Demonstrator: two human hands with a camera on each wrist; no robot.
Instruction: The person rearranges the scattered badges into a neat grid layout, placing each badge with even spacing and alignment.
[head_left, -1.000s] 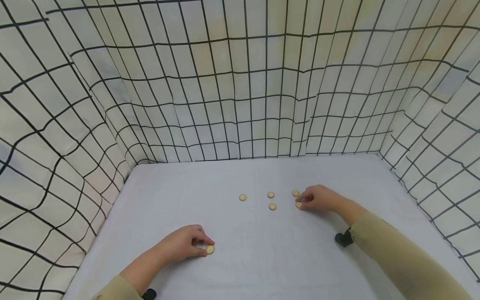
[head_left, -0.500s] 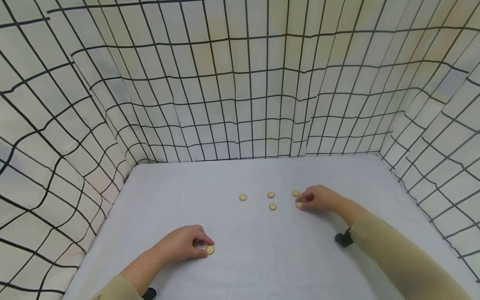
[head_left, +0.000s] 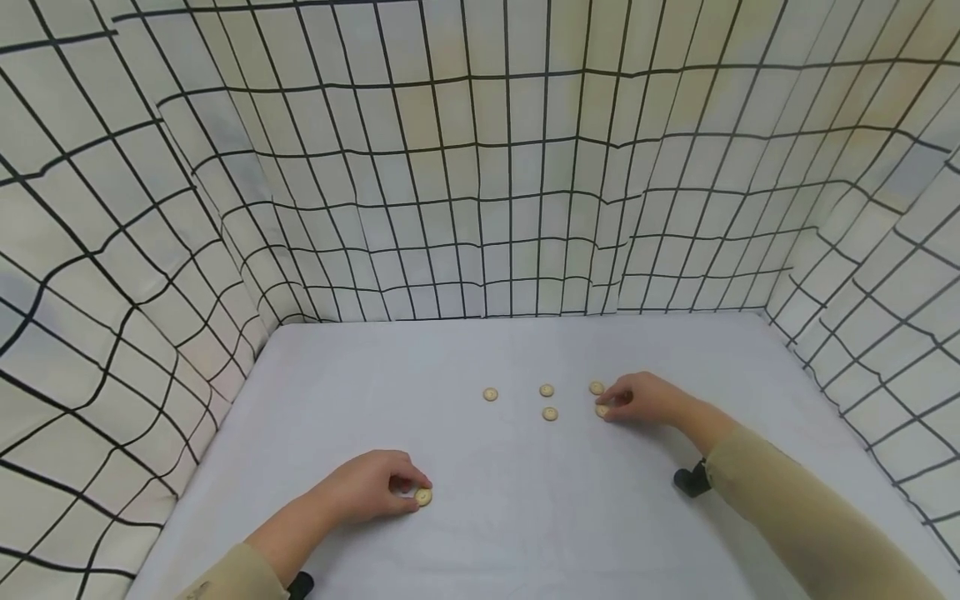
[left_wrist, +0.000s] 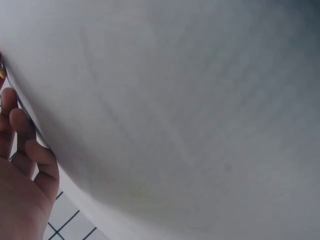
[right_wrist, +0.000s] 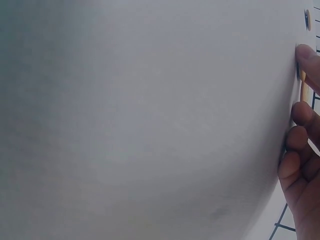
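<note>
Near the front left of the white table, my left hand (head_left: 375, 487) pinches a round, cream-coloured button (head_left: 423, 497) between thumb and finger, low at the cloth. Farther back on the right, my right hand (head_left: 643, 398) has thumb and finger on another such button (head_left: 602, 411), partly covered by the fingertips. Just behind that one lies a button (head_left: 596, 387), close to the right index finger. The left wrist view shows the left hand's curled fingers (left_wrist: 42, 160) against the cloth. In the right wrist view the right hand's fingers (right_wrist: 297, 137) touch the cloth at the edge.
Left of the right hand, two buttons lie one behind the other, a back button (head_left: 547, 390) and a front button (head_left: 550, 413). A single button (head_left: 491, 394) lies farther left. White walls with a black grid (head_left: 480, 200) enclose the white-covered table (head_left: 495, 533) behind and on both sides.
The head view has shifted slightly, so everything appears a little farther right. Both hands keep their places at their buttons, and the loose buttons have not moved on the table.
</note>
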